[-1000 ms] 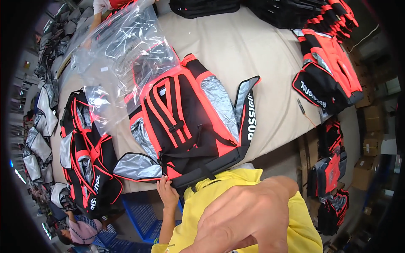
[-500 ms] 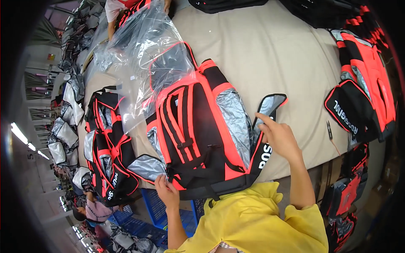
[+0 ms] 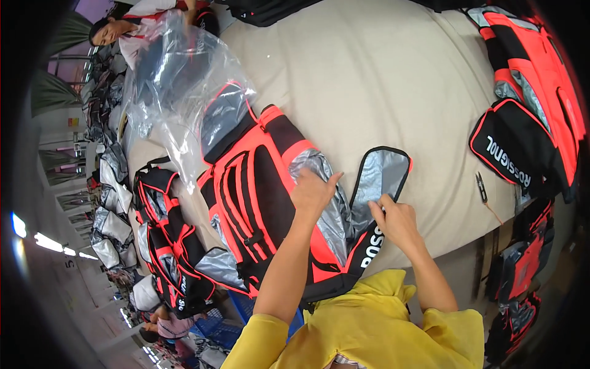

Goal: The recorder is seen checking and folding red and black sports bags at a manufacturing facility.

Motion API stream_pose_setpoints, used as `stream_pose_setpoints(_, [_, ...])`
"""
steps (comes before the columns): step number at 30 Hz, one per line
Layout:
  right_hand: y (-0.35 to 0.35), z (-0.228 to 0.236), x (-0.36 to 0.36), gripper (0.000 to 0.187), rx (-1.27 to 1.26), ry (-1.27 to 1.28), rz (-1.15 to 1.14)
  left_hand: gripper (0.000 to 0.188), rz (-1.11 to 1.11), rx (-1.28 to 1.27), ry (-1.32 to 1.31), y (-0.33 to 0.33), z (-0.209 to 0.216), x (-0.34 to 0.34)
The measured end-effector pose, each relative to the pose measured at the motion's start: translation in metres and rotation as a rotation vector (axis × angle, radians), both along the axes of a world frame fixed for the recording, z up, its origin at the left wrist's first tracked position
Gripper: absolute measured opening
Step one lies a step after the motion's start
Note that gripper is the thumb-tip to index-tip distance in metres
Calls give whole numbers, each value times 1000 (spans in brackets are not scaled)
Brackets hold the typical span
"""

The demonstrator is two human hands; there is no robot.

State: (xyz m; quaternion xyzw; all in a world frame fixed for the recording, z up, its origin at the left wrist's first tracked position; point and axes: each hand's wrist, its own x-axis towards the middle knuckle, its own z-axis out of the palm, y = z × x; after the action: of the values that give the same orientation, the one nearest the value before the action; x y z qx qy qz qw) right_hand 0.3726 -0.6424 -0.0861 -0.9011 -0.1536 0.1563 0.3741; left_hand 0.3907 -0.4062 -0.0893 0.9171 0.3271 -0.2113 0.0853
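Observation:
A black and neon-coral backpack [image 3: 273, 184] lies on the table before me, straps facing up. My left hand [image 3: 312, 194] reaches across it to the silver side pocket [image 3: 335, 227]; its thumb stands apart, while the fingertips are partly hidden at the pocket's upper edge. An unfolded side flap [image 3: 382, 175] with silver lining and dark-and-coral trim sticks out to the right. At the lower part of this flap, my right hand [image 3: 396, 222] has thumb and forefinger closed on the silver lining.
A second backpack [image 3: 166, 227] lies at left, another [image 3: 538, 86] at far right. Thread snips [image 3: 481, 187] lie on the beige tabletop [image 3: 430, 74]. Across the table, a person [image 3: 138, 31] is beside a clear plastic bag [image 3: 184, 80]. Blue crates [image 3: 221, 329] stand below the near edge.
My left hand has moved from the left flap across to the right side pocket. My right hand has lowered along the right flap, which now lies more spread. The plastic bag has shifted away from the backpack.

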Motion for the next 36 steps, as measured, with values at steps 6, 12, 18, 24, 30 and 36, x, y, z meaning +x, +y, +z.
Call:
stream_pose_setpoints(6, [0,-9,9,32,90,-1,11,60,73,-84,32,27,-42,-6])
stream_pose_setpoints(12, [-11,-18,10,29,317,157,-22,26,474,-856,-475,79,-28,-92])
stream_pose_setpoints(18, [-34,-6,1,27,486,172,-57,36,817,-1347,-948,79,-1,-139])
stream_pose_setpoints(24, [-77,-8,-25,28,446,214,-129,45,936,-1412,-1056,84,14,-149])
stream_pose_setpoints(30, [-110,-29,-73,32,422,407,-283,31,753,-1294,-985,84,6,-138])
stream_pose_setpoints(36, [-97,-33,-73,32,444,489,-330,20,325,-814,-596,65,49,-135])
